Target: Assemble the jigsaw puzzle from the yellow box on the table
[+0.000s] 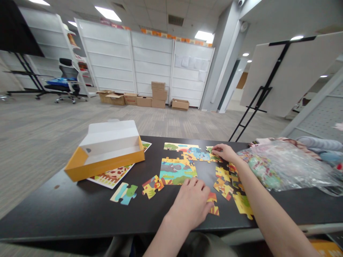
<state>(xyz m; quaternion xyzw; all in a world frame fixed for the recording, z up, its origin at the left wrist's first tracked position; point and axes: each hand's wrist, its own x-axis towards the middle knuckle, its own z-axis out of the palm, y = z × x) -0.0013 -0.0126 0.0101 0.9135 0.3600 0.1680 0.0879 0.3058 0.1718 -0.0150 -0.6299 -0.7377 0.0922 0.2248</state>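
My right hand (226,152) reaches to the far side of the black table, its fingertips closed on a green and yellow puzzle piece (209,149) beside the joined top row. My left hand (193,200) rests palm down near the front, fingers a little apart, its thumb at a red and yellow striped puzzle piece (214,208) that it partly covers. Between and beyond the hands lies a partly joined puzzle (175,169) with a hippo in water. An elephant section (198,153) adjoins its upper right. The left fingertips are close to the puzzle's lower edge.
Loose pieces lie left, a blue-green piece (124,193) and a lion piece (153,186), and several yellow pieces (223,185) lie right. An open orange box (107,162) sits on a picture sheet (112,176). A clear plastic bag (289,164) crowds the right side.
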